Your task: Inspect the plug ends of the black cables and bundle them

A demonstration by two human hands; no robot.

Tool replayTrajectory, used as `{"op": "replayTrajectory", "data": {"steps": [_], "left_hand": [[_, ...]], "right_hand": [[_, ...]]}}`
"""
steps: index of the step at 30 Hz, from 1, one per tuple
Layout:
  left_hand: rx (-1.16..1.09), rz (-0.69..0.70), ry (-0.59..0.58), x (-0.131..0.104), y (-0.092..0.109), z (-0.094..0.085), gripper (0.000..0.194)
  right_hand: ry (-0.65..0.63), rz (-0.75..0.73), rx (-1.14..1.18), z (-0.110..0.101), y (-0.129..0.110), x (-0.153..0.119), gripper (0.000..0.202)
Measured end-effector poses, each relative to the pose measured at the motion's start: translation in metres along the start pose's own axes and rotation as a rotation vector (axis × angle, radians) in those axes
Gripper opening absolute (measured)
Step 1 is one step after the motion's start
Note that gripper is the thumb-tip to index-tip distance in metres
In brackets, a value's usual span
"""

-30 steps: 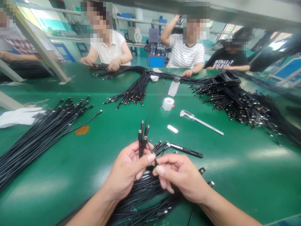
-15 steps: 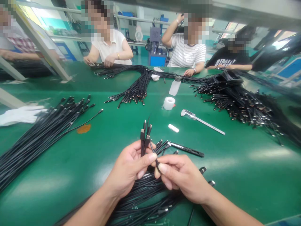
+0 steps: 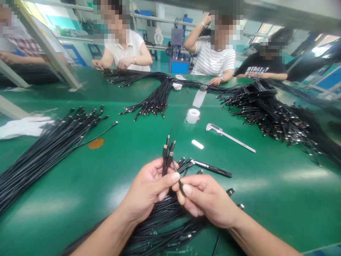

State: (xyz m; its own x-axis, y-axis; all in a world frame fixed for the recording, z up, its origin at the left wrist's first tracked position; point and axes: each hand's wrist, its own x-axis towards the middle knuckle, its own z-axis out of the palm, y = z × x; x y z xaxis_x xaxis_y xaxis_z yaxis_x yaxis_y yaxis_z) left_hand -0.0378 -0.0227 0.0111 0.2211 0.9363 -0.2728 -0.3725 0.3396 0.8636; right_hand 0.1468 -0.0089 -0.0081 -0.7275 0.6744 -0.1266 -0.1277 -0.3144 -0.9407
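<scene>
Several black USB cables (image 3: 165, 153) stand plug-up in my left hand (image 3: 151, 183), which is closed around them just below the plugs. Its thumb and forefinger also touch one cable that bends across to the right. My right hand (image 3: 205, 197) pinches the dark end of that cable (image 3: 181, 186) between thumb and forefinger. Beneath both hands lies a loose bundle of black cables (image 3: 162, 215), partly hidden by my wrists. Just beyond my right hand, a black utility knife (image 3: 213, 168) lies on the green table (image 3: 138, 142), near more cable plugs.
A cable bundle (image 3: 50, 153) lies at left by a white glove (image 3: 23, 126). Ahead are a digital caliper (image 3: 231, 138), a small white piece (image 3: 197, 144) and a white tape roll (image 3: 193, 116). Large cable heaps (image 3: 277, 113) spread at right. Several people sit across the table.
The held plugs have shifted slightly right and tilted a little. Both hands keep their grip on the cables. The whole view has moved slightly.
</scene>
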Motion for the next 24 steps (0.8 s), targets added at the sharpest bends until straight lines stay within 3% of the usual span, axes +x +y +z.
{"op": "replayTrajectory", "data": {"steps": [9,24], "left_hand": [[0.003,0.058,0.006,0.0018,-0.0005,0.0010,0.031],[-0.017,0.067,0.011,0.0022,-0.0026,-0.0018,0.028]], "right_hand": [[-0.002,0.006,0.227,-0.0009,0.0054,0.0032,0.028],[0.106,-0.018,0.141,-0.0037,0.0075,0.0044,0.025]]}}
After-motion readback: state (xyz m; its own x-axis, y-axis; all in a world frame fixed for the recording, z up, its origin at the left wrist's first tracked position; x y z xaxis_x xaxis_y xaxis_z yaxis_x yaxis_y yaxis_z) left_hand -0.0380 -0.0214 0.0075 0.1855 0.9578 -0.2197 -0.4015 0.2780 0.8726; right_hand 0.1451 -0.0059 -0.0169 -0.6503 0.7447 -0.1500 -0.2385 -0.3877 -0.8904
